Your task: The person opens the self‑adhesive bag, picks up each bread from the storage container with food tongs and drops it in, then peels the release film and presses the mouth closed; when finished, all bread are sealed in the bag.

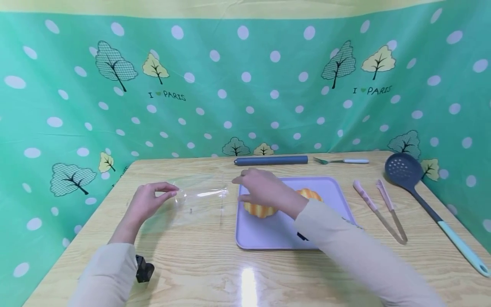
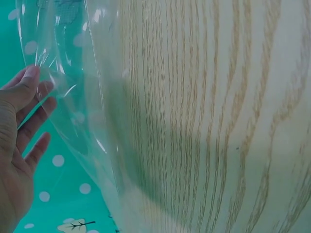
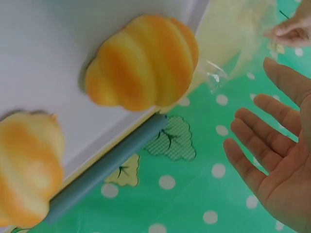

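Note:
My left hand [image 1: 147, 201] pinches the edge of a clear plastic bag [image 1: 203, 200] between thumb and fingers; in the left wrist view the film [image 2: 80, 97] hangs from the fingertips of that hand [image 2: 22, 116]. My right hand [image 1: 261, 187] is over the left part of a purple tray [image 1: 276, 238], its fingers apart and holding nothing. Two orange-and-yellow striped breads lie on the tray, one [image 1: 260, 209] partly under the right hand and one [image 1: 310, 195] behind the wrist. In the right wrist view both breads [image 3: 146, 63] [image 3: 29, 167] show beside the spread hand [image 3: 282, 150].
Behind the tray lie a dark blue rod [image 1: 270, 160] and a fork [image 1: 341, 161]. To the right are pink-handled tongs [image 1: 383, 213] and a dark slotted ladle [image 1: 406, 170] with a light blue handle. A green dotted cloth [image 1: 245, 94] hangs behind the table [image 1: 192, 264].

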{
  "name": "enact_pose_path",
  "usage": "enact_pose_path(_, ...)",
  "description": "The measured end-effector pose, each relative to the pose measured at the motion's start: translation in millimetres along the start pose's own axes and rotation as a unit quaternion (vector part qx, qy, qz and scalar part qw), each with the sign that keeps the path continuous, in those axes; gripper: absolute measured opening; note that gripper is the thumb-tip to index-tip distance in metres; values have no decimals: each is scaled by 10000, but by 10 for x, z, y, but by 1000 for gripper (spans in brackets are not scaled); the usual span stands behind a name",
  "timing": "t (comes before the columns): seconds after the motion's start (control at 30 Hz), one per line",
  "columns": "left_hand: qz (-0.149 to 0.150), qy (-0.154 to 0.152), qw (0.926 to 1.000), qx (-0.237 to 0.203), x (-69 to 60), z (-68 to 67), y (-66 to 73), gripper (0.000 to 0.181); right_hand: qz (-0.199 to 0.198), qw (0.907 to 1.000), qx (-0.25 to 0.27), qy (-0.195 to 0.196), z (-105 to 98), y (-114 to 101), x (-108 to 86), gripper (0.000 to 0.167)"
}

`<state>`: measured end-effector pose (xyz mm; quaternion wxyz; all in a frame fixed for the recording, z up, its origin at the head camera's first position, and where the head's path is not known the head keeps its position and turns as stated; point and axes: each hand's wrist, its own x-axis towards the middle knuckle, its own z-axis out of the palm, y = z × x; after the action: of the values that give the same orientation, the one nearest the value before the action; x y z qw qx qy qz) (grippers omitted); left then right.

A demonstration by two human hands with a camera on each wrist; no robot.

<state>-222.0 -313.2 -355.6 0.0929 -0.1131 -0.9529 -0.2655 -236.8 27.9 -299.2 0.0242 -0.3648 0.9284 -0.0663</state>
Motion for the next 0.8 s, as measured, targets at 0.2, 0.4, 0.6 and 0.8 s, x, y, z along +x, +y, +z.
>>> enact_pose_path(0.2, 113, 60, 9999, 33, 8, -9, 19, 18, 145, 9988, 326, 332, -69, 215, -227, 49)
enact_pose_path(0.4, 99, 33, 9999, 17, 13, -16, 35, 18, 335, 9955, 460, 752, -145, 500, -465, 50)
enact_pose_path(0.6, 164, 32, 9999, 21, 12, -25, 51, 17, 789, 9883, 806, 1024, -228, 768, -768, 49)
enact_pose_path(0.8, 214, 39, 9998, 26, 20, -24, 34, 16, 1144, 9771, 1165, 1361, -266, 1004, -1119, 47)
